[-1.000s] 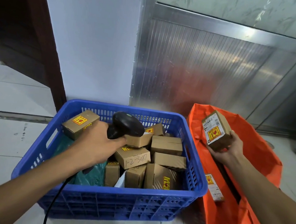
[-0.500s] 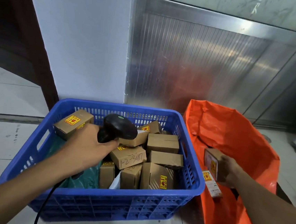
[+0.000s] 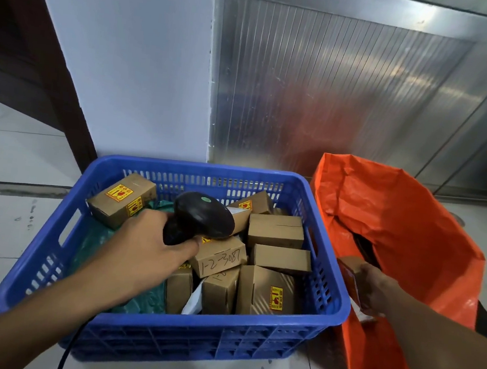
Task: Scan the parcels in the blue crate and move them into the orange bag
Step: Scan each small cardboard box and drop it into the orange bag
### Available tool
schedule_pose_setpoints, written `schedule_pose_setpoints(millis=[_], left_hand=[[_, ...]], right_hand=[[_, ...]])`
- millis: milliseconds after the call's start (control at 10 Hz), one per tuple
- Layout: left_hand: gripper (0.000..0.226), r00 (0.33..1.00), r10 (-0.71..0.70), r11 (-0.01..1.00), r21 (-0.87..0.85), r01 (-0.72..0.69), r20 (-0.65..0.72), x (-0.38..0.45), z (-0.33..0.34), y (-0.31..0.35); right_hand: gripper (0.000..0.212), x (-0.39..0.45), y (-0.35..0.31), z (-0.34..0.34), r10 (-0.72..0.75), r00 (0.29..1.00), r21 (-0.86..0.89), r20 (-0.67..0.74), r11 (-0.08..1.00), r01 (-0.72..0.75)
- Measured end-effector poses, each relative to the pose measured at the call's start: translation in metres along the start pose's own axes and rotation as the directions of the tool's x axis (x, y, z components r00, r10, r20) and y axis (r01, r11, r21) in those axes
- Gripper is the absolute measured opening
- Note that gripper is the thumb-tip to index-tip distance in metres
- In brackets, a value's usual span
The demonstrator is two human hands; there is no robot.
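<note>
Gripping black handheld scanner (image 3: 202,217) in left hand (image 3: 143,252), fingers and thumb curled round its handle, head held above the parcels; dark cable (image 3: 66,354) trailing down past near wall of blue crate (image 3: 191,340). Sitting on pale tiled floor (image 3: 1,220) against white wall (image 3: 128,69) and ribbed metal panel (image 3: 334,89). Holding many brown cardboard parcels, jumbled: one with yellow-red stickers (image 3: 122,199) tilted at far left corner, one with handwritten "1-2-3087" (image 3: 220,259) just under the scanner, two plain ones (image 3: 276,232) stacked toward the right wall, one with a single sticker (image 3: 266,292) at near right. Lying beneath them on the left, green plastic wrap (image 3: 94,238). Standing just right of the crate, touching or nearly so, orange bag (image 3: 410,230), mouth open. Reaching into that mouth, right hand (image 3: 370,288), fingers curled round a small parcel (image 3: 350,269), brown with a reddish label face, low inside the bag. Showing below the hand, edge of another labelled parcel (image 3: 362,316), mostly hidden.
</note>
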State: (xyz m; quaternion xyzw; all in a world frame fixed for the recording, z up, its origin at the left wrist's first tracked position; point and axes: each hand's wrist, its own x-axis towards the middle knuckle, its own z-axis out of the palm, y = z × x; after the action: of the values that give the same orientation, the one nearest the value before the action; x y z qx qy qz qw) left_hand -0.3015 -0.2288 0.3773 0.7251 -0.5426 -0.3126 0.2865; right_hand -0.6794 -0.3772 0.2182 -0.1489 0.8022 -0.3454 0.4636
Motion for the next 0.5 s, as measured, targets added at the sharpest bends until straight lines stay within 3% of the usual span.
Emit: schedule_pose_setpoints(millis=[100, 200, 400, 500], left_hand=[[0.022, 1.000, -0.004, 1.000, -0.008, 0.004, 0.000, 0.000, 0.000, 0.000], [0.024, 1.000, -0.013, 1.000, -0.009, 0.013, 0.002, 0.000, -0.001, -0.001], [0.023, 1.000, -0.007, 1.000, -0.004, 0.007, 0.004, -0.002, -0.003, -0.003], [0.024, 1.000, -0.004, 1.000, -0.013, 0.004, -0.006, -0.002, -0.006, -0.005]], right_hand=[[0.008, 0.001, 0.001, 0.006, -0.022, 0.999, 0.016, 0.031, 1.000, 0.022], [0.028, 0.042, 0.005, 0.019, 0.018, 0.998, -0.023, 0.057, 1.000, -0.017], [0.044, 0.027, 0.000, 0.022, 0.032, 0.999, 0.081, -0.016, 0.996, -0.030], [0.061, 0.036, -0.006, 0.024, -0.032, 0.998, 0.066, -0.047, 0.997, 0.035]])
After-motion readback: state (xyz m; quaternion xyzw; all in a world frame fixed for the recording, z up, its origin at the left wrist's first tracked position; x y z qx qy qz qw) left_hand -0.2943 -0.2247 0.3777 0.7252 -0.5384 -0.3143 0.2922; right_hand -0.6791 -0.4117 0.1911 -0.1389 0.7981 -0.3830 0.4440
